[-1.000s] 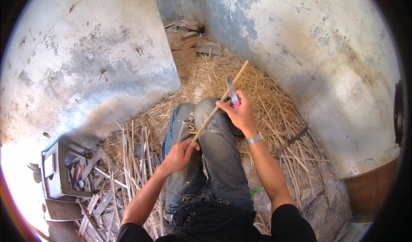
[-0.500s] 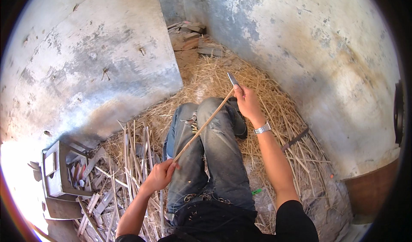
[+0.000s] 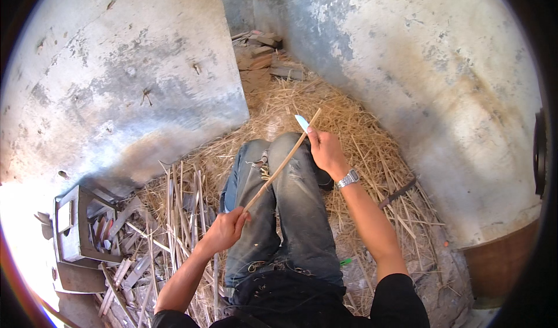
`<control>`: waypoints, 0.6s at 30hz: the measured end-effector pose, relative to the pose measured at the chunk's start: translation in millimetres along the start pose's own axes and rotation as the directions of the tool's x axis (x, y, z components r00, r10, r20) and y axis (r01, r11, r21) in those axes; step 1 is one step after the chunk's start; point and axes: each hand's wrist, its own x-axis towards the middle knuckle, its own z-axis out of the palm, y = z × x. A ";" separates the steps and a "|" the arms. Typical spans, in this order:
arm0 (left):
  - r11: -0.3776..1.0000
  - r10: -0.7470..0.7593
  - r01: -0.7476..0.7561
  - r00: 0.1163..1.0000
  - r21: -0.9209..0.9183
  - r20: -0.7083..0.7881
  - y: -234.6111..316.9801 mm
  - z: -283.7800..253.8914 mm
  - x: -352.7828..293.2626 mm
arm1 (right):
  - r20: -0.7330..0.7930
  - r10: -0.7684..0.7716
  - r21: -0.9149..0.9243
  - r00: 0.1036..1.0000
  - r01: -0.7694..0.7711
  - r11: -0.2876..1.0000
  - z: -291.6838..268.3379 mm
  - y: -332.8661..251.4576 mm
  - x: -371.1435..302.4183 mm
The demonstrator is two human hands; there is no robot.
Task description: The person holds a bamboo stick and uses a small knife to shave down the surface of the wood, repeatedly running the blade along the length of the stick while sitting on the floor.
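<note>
A thin, pale wooden stick [image 3: 278,171] slants across my thighs, its far end up and to the right. Its near end is gripped in my left hand [image 3: 224,230], fingers closed beside my left thigh. Beyond my knees, my right hand [image 3: 326,149] is closed round a knife, whose handle the fingers hide. The bright knife blade [image 3: 301,122] points up and to the left, lying against the stick a little short of its far tip. My right thumb is close to the stick by the blade. Worn jeans [image 3: 305,206] cover my legs under the stick.
Straw-like shavings [image 3: 343,116] spread over the floor ahead and to the right. Long split strips [image 3: 177,206] stand at my left, near a wooden box-like frame [image 3: 75,229] with tools. A dark curved blade [image 3: 400,192] lies at the right. Stained walls [image 3: 430,84] close in on both sides.
My right hand has come slightly down and left along the stick, so the stick's tip now sticks out past the blade. The blade has turned to lie across it. My left hand keeps its grip.
</note>
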 end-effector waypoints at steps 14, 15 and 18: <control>0.995 0.068 -0.067 0.998 -0.080 0.017 18.6 18.9 86.9 | 0.235 -0.124 0.019 0.964 0.123 0.992 -15.6 -35.4 -46.7; 0.996 0.048 -0.045 0.998 -0.073 0.037 21.0 17.2 86.1 | 0.252 -0.129 0.026 0.959 0.127 0.992 -17.2 -34.7 -47.2; 0.995 0.033 -0.026 0.997 -0.095 0.068 16.4 15.8 86.1 | 0.302 -0.160 0.115 0.940 0.131 0.985 -20.0 -30.5 -42.3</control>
